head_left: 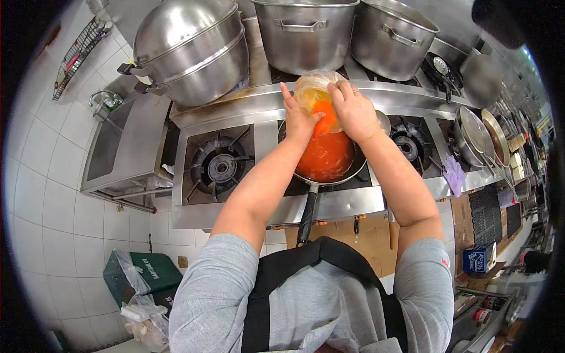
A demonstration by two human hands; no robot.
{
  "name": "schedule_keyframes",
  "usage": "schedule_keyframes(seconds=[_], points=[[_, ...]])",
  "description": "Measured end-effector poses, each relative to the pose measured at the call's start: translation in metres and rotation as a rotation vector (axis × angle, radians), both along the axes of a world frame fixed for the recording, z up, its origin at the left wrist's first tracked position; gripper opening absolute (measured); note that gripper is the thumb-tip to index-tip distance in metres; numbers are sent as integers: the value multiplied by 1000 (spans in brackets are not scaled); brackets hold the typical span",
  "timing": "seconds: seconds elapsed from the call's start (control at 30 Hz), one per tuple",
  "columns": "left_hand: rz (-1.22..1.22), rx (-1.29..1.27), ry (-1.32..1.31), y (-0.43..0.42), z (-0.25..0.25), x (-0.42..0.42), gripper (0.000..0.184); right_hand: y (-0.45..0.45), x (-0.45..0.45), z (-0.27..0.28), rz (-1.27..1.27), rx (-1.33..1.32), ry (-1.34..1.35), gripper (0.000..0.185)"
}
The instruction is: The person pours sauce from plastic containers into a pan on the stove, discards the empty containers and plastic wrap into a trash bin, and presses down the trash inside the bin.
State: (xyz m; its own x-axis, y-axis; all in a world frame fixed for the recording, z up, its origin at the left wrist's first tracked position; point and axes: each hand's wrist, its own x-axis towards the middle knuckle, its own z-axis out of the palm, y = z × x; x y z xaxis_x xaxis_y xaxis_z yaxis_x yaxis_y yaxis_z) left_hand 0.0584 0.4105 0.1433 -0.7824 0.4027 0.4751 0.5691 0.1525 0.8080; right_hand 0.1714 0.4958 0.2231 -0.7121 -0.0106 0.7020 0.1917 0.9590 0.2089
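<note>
My left hand [299, 122] holds the near left side of a clear plastic bag [312, 86], its thumb against the bag and its fingers pointing up. My right hand [355, 113] grips the bag's right side, fingers bent over the top. Bright orange-red sauce shows inside the lower part of the bag. Directly below, red sauce [325, 157] covers the bottom of a frying pan [351, 175]. The pan sits on the middle burner, its black handle [307, 216] pointing toward my body. Where the bag's opening meets the sauce is partly hidden by my hands.
Large steel pots [309, 41] and a domed steamer [191, 56] stand behind the stove [276, 206]. Gas burners [222, 167] flank the pan. On the right are stacked pans [471, 138] and a purple cloth [454, 175]. A green bin [147, 270] stands low on the left.
</note>
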Motion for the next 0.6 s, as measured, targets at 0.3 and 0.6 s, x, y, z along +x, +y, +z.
schedule_keyframes(seconds=[0.3, 0.6], points=[[58, 160, 100, 5, 1, -23, 115, -8, -8, 18, 15, 106, -74, 39], [56, 203, 8, 5, 12, -49, 82, -12, -16, 29, 16, 120, -77, 40]])
